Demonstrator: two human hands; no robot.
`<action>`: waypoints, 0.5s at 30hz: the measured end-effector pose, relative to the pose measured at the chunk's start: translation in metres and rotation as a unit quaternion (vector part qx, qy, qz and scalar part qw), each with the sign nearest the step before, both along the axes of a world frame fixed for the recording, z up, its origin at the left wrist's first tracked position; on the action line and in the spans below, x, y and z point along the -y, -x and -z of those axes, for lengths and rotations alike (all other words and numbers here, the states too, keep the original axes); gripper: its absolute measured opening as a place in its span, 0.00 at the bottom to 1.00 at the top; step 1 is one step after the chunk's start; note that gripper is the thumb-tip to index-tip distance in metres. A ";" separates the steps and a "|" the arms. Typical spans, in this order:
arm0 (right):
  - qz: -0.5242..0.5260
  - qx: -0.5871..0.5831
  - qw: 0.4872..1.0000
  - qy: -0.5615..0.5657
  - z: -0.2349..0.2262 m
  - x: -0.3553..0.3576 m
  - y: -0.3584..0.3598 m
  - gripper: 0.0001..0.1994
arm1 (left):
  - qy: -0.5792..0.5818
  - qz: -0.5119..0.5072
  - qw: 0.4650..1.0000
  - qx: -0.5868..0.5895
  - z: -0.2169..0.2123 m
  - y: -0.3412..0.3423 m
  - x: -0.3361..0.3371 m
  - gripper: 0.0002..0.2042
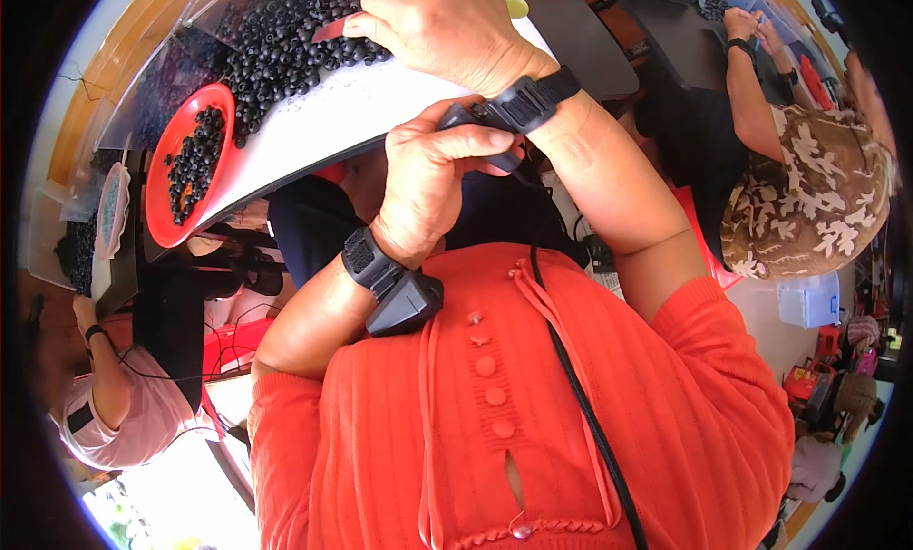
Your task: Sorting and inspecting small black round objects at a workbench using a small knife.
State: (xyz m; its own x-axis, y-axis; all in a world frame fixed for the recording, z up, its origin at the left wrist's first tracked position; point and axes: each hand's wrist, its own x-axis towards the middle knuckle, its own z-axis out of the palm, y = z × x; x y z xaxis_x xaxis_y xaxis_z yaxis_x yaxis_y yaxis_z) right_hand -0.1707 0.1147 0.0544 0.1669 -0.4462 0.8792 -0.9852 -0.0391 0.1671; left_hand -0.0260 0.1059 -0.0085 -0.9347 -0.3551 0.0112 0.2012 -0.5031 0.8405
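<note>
My left hand is closed round the black box of the strap on my right wrist, its thumb lying along the box. Above it, my right hand is bent over the pile of dark blueberries, pinching a thin red strip whose end points left over the fruit. The rest of the strip is hidden by the fingers. A red oval plate holding more blueberries sits left of the pile, at the edge of the white tabletop.
A clear plastic bin wall stands at the far left of the berries. People sit at both sides: one in a pink shirt, one in a brown patterned shirt. A blue-white box stands on the floor at right.
</note>
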 end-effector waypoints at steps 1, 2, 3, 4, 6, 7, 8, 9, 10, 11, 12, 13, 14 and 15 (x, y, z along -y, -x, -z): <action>0.032 0.014 0.999 -0.027 0.003 -0.001 -0.001 0.12 | -0.001 0.000 1.000 0.000 0.001 0.000 0.001 0.19; 0.048 0.029 0.998 -0.030 0.004 0.000 -0.002 0.15 | -0.009 0.014 1.000 0.009 0.003 0.000 0.004 0.19; 0.046 0.029 0.998 -0.030 0.003 0.000 -0.003 0.15 | -0.018 0.028 0.999 0.018 0.003 0.000 0.005 0.18; 0.030 0.123 0.991 -0.040 0.002 -0.001 -0.004 0.16 | -0.018 0.033 0.999 0.017 0.003 0.000 0.002 0.18; -0.056 0.283 0.957 0.011 0.004 0.004 -0.004 0.18 | -0.010 0.039 0.999 0.011 0.003 0.001 -0.001 0.17; -0.056 0.283 0.957 0.012 0.004 0.004 -0.002 0.18 | -0.002 0.045 0.999 0.005 0.003 0.001 -0.001 0.16; -0.088 0.343 0.935 0.014 0.002 0.005 -0.001 0.16 | 0.010 0.041 0.999 -0.007 0.003 0.001 0.001 0.16; -0.120 0.401 0.908 0.015 0.001 0.006 -0.001 0.15 | 0.011 0.040 0.999 -0.006 0.002 0.000 0.002 0.16; -0.126 0.409 0.903 0.021 0.003 0.007 -0.003 0.14 | 0.018 0.033 0.999 0.006 0.002 -0.002 0.002 0.17; -0.127 0.409 0.904 0.021 0.004 0.006 -0.004 0.14 | 0.025 0.027 0.999 0.017 0.001 -0.003 0.002 0.18; -0.115 0.405 0.906 0.033 0.004 0.005 -0.005 0.14 | 0.025 0.026 0.999 0.016 0.001 -0.005 0.001 0.18; -0.103 0.401 0.909 0.044 0.006 0.005 -0.006 0.14 | 0.035 0.017 0.999 0.024 0.001 -0.007 0.000 0.19; -0.176 0.547 0.818 0.018 0.007 0.007 -0.003 0.15 | 0.044 0.007 0.998 0.033 0.001 -0.008 -0.001 0.20; -0.243 0.674 0.697 -0.010 0.008 0.009 0.000 0.16 | 0.044 0.006 0.998 0.034 -0.001 -0.008 -0.001 0.20</action>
State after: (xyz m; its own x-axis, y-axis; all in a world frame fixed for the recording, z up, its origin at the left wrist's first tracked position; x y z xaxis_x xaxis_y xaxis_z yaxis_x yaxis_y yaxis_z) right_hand -0.1711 0.1055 0.0465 -0.6695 -0.6393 0.3782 -0.1161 -0.4128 -0.9034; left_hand -0.0181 0.1067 -0.0079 -0.9389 -0.3435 -0.0217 0.1366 -0.4296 0.8926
